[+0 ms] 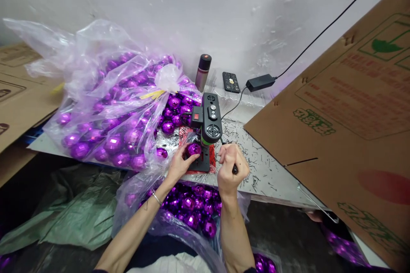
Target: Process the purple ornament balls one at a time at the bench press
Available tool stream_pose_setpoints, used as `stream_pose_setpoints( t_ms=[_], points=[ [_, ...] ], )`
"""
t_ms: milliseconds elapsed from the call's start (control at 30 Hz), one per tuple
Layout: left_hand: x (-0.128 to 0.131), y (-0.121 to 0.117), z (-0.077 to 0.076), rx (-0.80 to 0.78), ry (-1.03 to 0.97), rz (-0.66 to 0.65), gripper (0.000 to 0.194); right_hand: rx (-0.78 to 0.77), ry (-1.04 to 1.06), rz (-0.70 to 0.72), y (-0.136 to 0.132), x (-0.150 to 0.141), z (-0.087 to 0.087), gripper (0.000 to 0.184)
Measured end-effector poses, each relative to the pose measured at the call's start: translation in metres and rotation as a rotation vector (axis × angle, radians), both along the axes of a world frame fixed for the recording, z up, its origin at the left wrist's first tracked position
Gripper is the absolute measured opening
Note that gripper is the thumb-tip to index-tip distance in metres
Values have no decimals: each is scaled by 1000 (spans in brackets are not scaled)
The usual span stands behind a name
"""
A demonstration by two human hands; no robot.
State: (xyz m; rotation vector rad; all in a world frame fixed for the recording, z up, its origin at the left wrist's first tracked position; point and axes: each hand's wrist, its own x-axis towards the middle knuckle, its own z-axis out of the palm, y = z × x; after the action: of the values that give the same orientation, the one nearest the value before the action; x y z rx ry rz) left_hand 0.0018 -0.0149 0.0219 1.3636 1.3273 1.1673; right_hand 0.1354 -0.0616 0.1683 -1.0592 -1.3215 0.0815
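My left hand (181, 162) is closed around a shiny purple faceted ball (194, 149), thumb in front and fingers at its left side. The ball sits just under the head of a small black machine (212, 113) with round vents, buttons and a black base plate (203, 165). A fist is what my right hand (233, 166) makes, wrapped round a black lever handle (235, 169) on the machine's right side. A red switch (196, 116) shows on a box at the machine's left.
Left of the machine lies a big clear bag (109, 106) full of purple balls. An open bag of balls (192, 204) hangs below the table edge. Behind stand a spray can (203, 72), a phone (231, 82) and a power adapter (261, 82). A large carton (346, 128) leans at right.
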Motion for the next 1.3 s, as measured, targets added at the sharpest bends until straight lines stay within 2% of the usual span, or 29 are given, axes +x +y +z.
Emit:
stream_pose_setpoints(
  t_ms=[100,167,333,467,667,767,900,1300],
  points=[
    [2,-1,-6,139,230,7,60,-12,-11,-12,-1,0,-2,40],
    [3,-1,-8,227,342,-32,60,-9,-10,-14,-1,0,-3,40],
    [11,0,-13,380,403,-60,60,1,-29,-12,-3,1,-5,37],
    [14,0,-20,379,393,-45,61,29,-53,-17,-6,2,-18,35],
    [14,0,-22,382,355,-43,59,131,-113,-19,-4,4,-65,37],
    [15,0,-23,370,354,-39,60,174,-124,-30,0,5,-81,38],
    [15,-1,-24,382,353,-38,60,182,-103,-48,1,5,-88,40],
    [14,0,-20,362,352,-55,59,186,-75,-63,2,2,-94,42]
  ],
)
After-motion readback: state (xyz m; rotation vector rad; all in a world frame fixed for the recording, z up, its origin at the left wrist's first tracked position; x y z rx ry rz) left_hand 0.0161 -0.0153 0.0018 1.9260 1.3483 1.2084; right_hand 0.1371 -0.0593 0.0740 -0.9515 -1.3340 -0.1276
